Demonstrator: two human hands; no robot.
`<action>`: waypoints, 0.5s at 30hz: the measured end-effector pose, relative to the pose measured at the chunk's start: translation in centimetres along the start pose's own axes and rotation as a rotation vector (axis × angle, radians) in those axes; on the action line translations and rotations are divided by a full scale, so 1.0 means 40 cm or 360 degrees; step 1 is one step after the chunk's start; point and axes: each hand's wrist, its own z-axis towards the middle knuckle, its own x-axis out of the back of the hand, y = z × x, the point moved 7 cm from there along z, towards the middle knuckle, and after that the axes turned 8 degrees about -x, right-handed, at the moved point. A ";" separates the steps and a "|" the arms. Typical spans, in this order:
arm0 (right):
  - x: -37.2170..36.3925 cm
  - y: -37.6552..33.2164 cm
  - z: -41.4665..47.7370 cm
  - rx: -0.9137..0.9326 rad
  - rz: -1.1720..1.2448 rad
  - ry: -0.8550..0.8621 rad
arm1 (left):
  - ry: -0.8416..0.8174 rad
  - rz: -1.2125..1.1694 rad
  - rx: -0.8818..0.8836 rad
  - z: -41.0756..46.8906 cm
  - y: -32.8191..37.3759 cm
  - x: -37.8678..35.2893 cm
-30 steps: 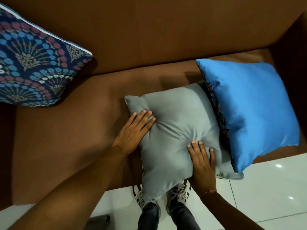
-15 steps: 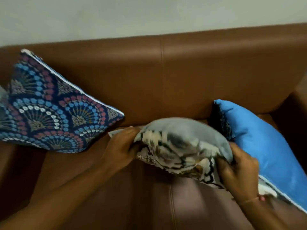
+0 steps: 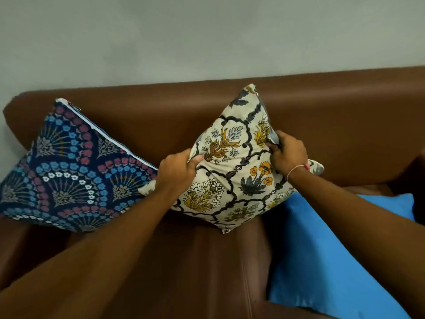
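Observation:
A cream cushion with a floral print (image 3: pixel 232 171) stands on one corner against the backrest of a brown leather sofa (image 3: pixel 345 125), its printed face toward me. My left hand (image 3: pixel 178 171) grips its left edge, thumb on the print. My right hand (image 3: pixel 288 153) grips its upper right edge, fingers curled into the fabric. A thin bracelet sits on my right wrist.
A dark blue cushion with a fan pattern (image 3: pixel 73 178) leans against the backrest at the left, close to the floral one. A plain blue cushion (image 3: pixel 322 261) lies flat on the seat at the right. A grey wall (image 3: pixel 207 38) rises behind the sofa.
The cushion lay flat with its grey side up under my two flat hands. I gripped it, lifted and turned it, and it now stands upright against the backrest with the floral side facing me.

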 end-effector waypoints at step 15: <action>0.093 0.165 -0.087 0.0060 0.0108 0.0043 | 0.0615 -0.0085 -0.0173 -0.125 0.183 -0.015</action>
